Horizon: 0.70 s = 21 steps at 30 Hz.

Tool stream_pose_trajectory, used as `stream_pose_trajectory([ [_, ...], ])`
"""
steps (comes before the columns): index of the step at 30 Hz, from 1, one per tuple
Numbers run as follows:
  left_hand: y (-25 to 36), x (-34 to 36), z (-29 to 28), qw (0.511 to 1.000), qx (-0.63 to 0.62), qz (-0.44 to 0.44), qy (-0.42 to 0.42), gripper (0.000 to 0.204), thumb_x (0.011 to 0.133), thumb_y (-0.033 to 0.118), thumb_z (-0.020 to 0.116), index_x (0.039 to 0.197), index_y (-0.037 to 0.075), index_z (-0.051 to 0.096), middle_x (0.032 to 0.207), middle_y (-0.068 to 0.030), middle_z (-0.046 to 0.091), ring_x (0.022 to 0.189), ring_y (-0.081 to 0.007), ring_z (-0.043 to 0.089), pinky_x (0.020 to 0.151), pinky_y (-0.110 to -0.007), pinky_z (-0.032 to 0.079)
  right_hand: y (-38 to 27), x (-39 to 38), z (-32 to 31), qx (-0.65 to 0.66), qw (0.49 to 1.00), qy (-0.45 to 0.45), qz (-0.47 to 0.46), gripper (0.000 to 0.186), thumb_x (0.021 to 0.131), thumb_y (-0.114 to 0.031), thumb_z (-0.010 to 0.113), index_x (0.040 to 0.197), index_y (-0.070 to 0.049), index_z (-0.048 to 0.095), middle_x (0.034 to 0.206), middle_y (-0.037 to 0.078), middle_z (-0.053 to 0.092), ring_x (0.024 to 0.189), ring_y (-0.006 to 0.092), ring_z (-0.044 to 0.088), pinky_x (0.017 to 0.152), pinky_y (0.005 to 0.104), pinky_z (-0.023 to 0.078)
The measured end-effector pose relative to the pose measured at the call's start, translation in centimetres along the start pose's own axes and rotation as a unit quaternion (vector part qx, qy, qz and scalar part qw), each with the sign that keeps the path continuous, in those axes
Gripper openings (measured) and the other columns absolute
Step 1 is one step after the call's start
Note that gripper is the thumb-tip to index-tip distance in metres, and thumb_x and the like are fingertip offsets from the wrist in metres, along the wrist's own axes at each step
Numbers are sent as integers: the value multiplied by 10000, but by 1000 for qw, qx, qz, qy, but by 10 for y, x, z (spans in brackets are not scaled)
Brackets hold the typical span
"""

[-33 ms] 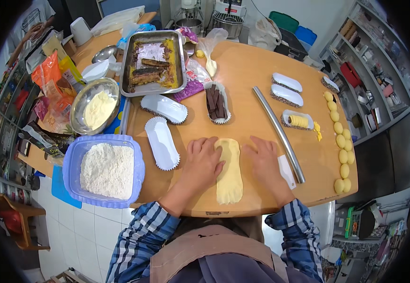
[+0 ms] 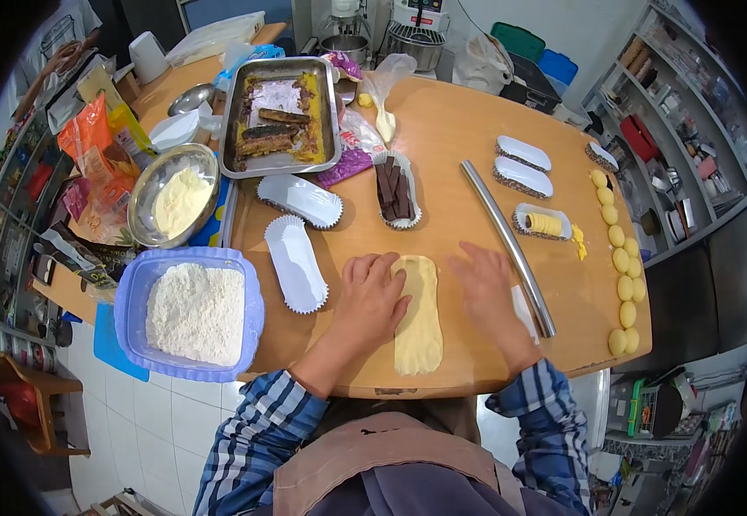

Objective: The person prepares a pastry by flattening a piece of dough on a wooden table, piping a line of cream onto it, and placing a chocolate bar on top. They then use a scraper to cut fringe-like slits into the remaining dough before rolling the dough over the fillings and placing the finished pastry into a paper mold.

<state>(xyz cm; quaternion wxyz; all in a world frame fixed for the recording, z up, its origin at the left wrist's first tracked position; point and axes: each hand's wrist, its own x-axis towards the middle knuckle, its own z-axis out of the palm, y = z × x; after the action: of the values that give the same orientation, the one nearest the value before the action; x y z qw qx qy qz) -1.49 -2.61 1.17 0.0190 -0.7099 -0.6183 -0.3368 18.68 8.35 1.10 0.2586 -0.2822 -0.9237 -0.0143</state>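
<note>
- Left hand [image 2: 372, 297], centre: loosely spread, touching flattened dough [image 2: 418, 322], gripping nothing visible.
- Right hand [image 2: 487, 297], blurred: part-curled, hold unclear.
- Shaping seems underway; next needs a light touch.

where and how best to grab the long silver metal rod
Probably the middle of the long silver metal rod, from above, with the bare right hand coming from its left: it lies slantwise, straight and evenly thick, so a mid-length grip should balance, clear of the flat white scraper beside its near end.
</note>
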Motion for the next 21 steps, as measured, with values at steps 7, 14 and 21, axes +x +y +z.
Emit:
stream_pose_trajectory([
  [7,-3,-1,-3,999,-23,30,39,271,731,120,720,957,10,617,1170,-151,544,1099,-327,482,940,-478,387,49,157,16,72,987,-116,83,252,860,-165,575,1044,-31,684,940,225,667,899,382,641,798,457,504],
  [14,-2,3,0,997,-44,35,49,255,736,118,706,945,14,605,1119,-142,567,1061,-321,511,908,-459,408,80,277,103,36,974,-142,173,390,909,-364,558,1099,-43,672,1018,198,679,969,376,640,864,448,501],
  [21,-4,5,4,997,-32,41,58,284,697,113,741,938,38,612,1114,-117,575,1029,-306,528,873,-454,438,94,293,166,-24,993,-110,20,356,873,-369,594,1089,-105,696,992,215,683,919,376,643,858,440,503],
])
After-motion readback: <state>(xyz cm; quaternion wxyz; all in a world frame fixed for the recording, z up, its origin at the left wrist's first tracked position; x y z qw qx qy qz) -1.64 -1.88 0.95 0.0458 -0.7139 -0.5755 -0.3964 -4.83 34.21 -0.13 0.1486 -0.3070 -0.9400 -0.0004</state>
